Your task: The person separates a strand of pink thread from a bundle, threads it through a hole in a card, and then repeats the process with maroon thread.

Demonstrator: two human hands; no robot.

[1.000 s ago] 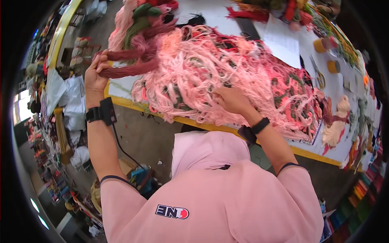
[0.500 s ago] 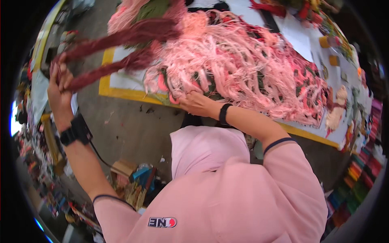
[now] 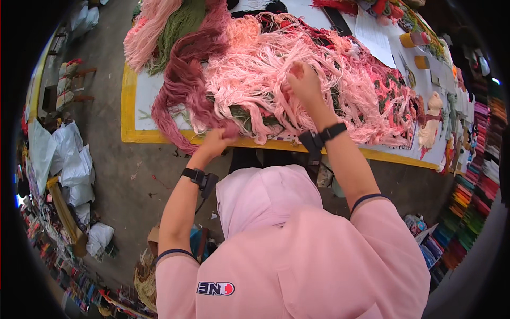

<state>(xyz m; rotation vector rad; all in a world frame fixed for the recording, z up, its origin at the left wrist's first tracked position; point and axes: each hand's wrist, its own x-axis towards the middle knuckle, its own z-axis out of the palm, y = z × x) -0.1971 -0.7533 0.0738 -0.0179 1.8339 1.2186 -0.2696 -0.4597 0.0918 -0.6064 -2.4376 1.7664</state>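
A large tangled heap of pale pink yarn (image 3: 249,69) covers the table, with dark green strands showing through it. A maroon skein (image 3: 183,80) drapes down the heap's left side and over the table's front edge. Its lower end is pinched in my left hand (image 3: 215,142), just in front of the edge. My right hand (image 3: 307,87) is over the middle of the heap, fingers curled round some pink strands; its fingertips are partly hidden.
The white table has a yellow edge (image 3: 130,106). Pink and green skeins (image 3: 178,32) lie at its back left. Scissors (image 3: 408,74), paper (image 3: 374,40) and yellow-ended spools (image 3: 414,40) are at the right. White bags (image 3: 74,159) stand left on the floor.
My left hand has come down and right from the far left, and the maroon skein now lies draped instead of stretched out. My right hand has moved from the heap's front edge up to its middle.
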